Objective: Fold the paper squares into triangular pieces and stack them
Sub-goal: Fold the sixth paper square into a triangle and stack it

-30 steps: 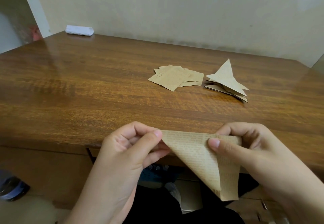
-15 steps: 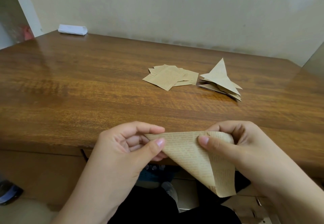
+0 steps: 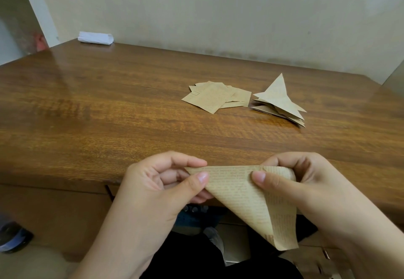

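A brown paper piece point(image 3: 244, 195), bent over into a loose triangle, hangs in the air over the table's near edge. My left hand point(image 3: 166, 182) pinches its left corner between thumb and fingers. My right hand point(image 3: 301, 182) pinches its upper right part, where the paper curls over. The lower point of the paper hangs down toward my lap. Farther back on the wooden table point(image 3: 109, 115) lies a loose pile of flat paper squares point(image 3: 216, 98). Just right of it sits a stack of folded triangles point(image 3: 279, 101), the top one pointing away.
A white folded cloth or packet point(image 3: 96, 37) lies at the table's far left corner, against the wall. A dark blue object point(image 3: 13, 238) sits on the floor at lower left. My dark-clothed lap is under the table edge.
My hands have drifted slightly with the paper, and the fold has tightened a little. My right thumb has slid along the top edge toward the left. The piles on the table are unchanged.
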{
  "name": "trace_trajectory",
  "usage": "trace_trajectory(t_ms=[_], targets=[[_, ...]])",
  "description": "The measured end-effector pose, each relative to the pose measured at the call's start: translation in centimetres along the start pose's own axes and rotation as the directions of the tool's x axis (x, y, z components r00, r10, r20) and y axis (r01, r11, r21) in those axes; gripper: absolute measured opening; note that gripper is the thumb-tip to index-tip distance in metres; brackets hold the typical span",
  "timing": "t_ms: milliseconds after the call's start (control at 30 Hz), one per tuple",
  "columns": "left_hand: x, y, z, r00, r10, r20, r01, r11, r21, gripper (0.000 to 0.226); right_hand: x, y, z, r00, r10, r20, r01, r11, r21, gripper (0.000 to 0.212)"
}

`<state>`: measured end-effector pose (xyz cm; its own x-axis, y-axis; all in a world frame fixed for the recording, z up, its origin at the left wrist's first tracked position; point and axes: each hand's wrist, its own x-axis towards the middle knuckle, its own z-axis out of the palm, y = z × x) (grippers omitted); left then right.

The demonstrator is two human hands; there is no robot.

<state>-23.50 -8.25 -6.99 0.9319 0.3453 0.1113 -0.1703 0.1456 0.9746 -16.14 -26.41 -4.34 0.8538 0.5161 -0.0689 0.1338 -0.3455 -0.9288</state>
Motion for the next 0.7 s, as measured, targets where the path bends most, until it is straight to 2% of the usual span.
trace_trajectory(t_ms=[367, 500, 633, 700], targets=[[-0.16, -0.05, 0.13, 1.000, 0.003, -0.025, -0.003, 1.000, -0.004, 0.019, -0.16, -0.25, -0.12, 1.000, -0.005, -0.016, 0.005, 1.000, -0.020, 0.030], [-0.34, 0.15, 0.13, 0.999, -0.021, -0.024, 0.020, 1.000, -0.022, 0.030, -0.16, -0.11, -0.16, 1.000, 0.002, -0.005, -0.002, 1.000, -0.003, 0.030], [-0.40, 0.35, -0.08, 0.999, -0.035, -0.013, 0.034, 0.998, -0.044, 0.026, -0.11, -0.06, -0.29, 1.000, -0.012, 0.003, 0.012, 1.000, 0.004, 0.028], [-0.33, 0.42, -0.27, 0.999, -0.021, -0.033, 0.020, 0.998, -0.055, 0.031, -0.13, -0.05, -0.32, 1.000, -0.021, 0.007, 0.021, 1.000, 0.010, 0.028]])
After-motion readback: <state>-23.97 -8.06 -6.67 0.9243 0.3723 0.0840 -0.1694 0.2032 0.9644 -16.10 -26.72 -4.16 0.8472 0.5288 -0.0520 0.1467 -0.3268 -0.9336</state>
